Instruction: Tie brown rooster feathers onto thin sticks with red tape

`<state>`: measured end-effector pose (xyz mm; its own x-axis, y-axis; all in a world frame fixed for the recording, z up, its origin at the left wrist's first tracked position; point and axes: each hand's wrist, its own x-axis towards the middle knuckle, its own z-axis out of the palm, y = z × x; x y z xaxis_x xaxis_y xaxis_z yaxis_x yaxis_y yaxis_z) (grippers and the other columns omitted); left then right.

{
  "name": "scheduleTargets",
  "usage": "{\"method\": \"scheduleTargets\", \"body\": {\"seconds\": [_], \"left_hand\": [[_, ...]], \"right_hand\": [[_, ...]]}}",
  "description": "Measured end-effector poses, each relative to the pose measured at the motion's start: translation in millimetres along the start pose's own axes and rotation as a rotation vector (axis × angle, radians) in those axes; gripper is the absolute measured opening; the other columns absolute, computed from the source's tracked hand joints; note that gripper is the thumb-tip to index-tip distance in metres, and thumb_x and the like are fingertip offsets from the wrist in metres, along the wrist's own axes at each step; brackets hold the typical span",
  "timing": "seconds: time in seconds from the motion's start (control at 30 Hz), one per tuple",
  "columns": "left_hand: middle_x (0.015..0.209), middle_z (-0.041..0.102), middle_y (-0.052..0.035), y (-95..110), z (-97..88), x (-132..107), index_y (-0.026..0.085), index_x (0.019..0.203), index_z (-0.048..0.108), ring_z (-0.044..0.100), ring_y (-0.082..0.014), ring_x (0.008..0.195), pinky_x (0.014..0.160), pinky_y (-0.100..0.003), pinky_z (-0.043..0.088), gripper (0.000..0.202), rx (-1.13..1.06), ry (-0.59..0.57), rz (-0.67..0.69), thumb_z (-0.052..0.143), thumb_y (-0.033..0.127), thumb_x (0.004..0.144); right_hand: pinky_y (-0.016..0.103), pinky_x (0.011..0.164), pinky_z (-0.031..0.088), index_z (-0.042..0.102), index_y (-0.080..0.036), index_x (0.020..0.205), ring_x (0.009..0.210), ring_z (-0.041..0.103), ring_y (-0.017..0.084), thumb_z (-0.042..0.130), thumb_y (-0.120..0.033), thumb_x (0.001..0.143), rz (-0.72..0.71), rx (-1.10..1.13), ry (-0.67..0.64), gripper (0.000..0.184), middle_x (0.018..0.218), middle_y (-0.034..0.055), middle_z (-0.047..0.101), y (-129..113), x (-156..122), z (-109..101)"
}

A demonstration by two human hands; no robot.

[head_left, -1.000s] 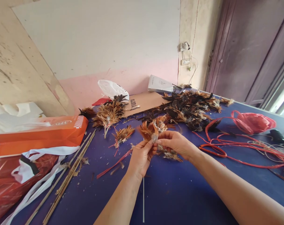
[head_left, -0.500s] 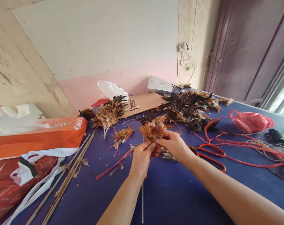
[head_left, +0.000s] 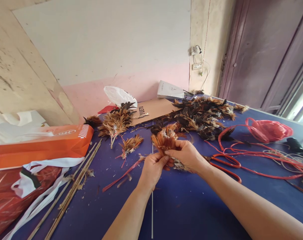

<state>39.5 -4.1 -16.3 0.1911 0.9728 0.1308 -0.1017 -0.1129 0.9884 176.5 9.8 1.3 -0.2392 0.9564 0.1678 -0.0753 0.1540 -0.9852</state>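
Between my two hands is a small bunch of reddish-brown feathers (head_left: 163, 141), its tips fanned upward. My left hand (head_left: 153, 170) pinches low on the bunch with thumb and fingers; the feather ends there are hidden. My right hand (head_left: 187, 155) grips the bunch from the other side, thumb against forefinger. Just beyond lie more loose feathers (head_left: 170, 130), partly behind the bunch. Right of my right wrist rest scissors with orange handles (head_left: 227, 161). A tied feather bundle (head_left: 131, 146) with pink string lies to the left, near a pink plastic strip (head_left: 124, 175).
A large pile of dark feathers (head_left: 201, 116) covers the back right. Pink plastic twine (head_left: 268, 130) spreads over the right side. Thin sticks (head_left: 74, 190) and an orange bag (head_left: 41, 146) lie left. Flat cardboard (head_left: 156, 110) and a larger feather bundle (head_left: 115, 123) sit behind.
My hands have shifted slightly while staying together on the feathers. The bunch's tips have tilted a little to the right and spread differently. Everything else stays in place.
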Motion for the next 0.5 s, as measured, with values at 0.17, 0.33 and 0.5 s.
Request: {"method": "scheduleTargets", "body": {"seconds": [0.17,0.33,0.5], "left_hand": [[0.059,0.063,-0.0058,-1.0,1.1,-1.1,0.012,0.062,0.066,0.055,-0.0129,0.052,0.053,-0.024,0.044,0.025,0.002,-0.011,0.001,0.063,0.036,0.067],[0.063,0.065,-0.0067,-2.1,0.3,0.0,0.011,0.069,0.067,0.058,-0.0125,0.055,0.051,-0.021,0.043,0.022,-0.111,-0.001,-0.082,0.065,0.033,0.067],[0.073,0.068,-0.0067,-1.2,-4.9,3.8,0.012,0.075,0.066,0.062,-0.0132,0.066,0.061,-0.022,0.047,0.014,-0.499,0.122,-0.264,0.069,0.021,0.064]], "right_hand": [[0.023,0.045,0.043,0.059,-0.015,0.073,0.044,0.049,0.010,0.061,-0.029,0.065,-0.010,-0.046,0.000,0.016,0.050,-0.0025,0.054,2.8,0.1,1.0],[0.023,0.049,0.044,0.059,-0.015,0.084,0.051,0.052,0.011,0.059,-0.031,0.068,-0.029,-0.083,-0.005,0.022,0.064,0.0003,0.059,6.1,1.3,-1.2],[0.024,0.058,0.044,0.058,-0.017,0.094,0.063,0.053,0.012,0.064,-0.033,0.065,-0.142,-0.407,0.041,0.034,0.076,0.0015,0.060,3.3,1.6,-5.9]]}}
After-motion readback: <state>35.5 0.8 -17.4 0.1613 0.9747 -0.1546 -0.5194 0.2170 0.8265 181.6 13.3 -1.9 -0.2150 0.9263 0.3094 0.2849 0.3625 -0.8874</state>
